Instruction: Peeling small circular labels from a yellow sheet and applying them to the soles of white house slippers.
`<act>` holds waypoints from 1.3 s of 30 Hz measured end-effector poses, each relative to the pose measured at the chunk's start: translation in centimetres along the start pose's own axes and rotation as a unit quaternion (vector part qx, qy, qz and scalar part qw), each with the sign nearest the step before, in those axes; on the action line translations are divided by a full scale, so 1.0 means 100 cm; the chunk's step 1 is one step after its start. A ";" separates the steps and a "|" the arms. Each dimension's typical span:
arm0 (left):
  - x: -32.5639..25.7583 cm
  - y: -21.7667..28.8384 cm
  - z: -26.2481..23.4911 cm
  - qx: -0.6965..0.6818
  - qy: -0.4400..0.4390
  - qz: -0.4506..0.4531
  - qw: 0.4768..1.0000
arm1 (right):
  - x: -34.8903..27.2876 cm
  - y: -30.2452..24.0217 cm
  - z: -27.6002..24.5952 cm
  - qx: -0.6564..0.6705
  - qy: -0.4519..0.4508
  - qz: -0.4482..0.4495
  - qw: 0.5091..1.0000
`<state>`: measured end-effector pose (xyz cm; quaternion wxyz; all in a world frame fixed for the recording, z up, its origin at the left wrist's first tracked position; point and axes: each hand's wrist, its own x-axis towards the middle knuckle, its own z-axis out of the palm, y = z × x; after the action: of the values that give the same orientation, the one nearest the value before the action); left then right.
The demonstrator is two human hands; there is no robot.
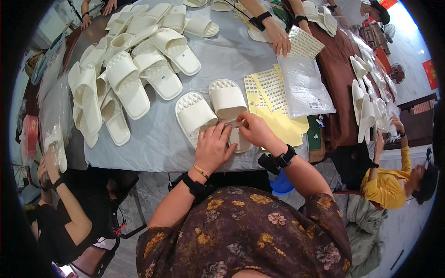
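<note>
Left hand (pixel 214 147) palm-down, right hand (pixel 256 132) near, fingers (pixel 243 117) bent

Cannot see the heel of the left slipper (pixel 194 115) behind the left hand (pixel 213 146), nor the spot beneath the right hand (pixel 256 130). Cannot read the tiny marks on the sticker sheets (pixel 272 88), nor follow a co-worker's arm (pixel 254 10) past the upper edge.

Cream slippers (pixel 197 117), yellow sheets (pixel 288 126), brown floral top (pixel 241 231)

Bright, fairly even light leaves soft shadows around the slippers (pixel 197 116). The plastic bag (pixel 303 83) carries a pale sheen. Fisheye distortion bends the edges toward black corners.
</note>
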<state>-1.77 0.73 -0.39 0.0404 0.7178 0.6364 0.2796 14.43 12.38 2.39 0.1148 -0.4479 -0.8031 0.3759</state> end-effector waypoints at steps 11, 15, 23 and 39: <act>0.002 0.003 -0.003 0.014 -0.001 0.003 1.000 | 0.009 0.001 0.009 -0.047 0.078 0.030 0.995; 0.001 0.003 -0.001 0.025 0.007 0.008 1.000 | 0.003 0.004 0.009 -0.029 0.074 0.024 0.997; 0.000 -0.005 -0.010 -0.114 0.020 -0.011 0.993 | -0.011 0.038 -0.011 0.024 0.181 0.042 0.982; 0.026 0.018 0.010 0.030 -0.048 -0.193 0.980 | -0.035 0.079 -0.013 0.109 0.206 0.036 0.972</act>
<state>0.41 3.12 0.42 0.1021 0.5953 0.7681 0.2126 22.12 12.67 -1.72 0.3124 -0.5293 -0.6997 0.3643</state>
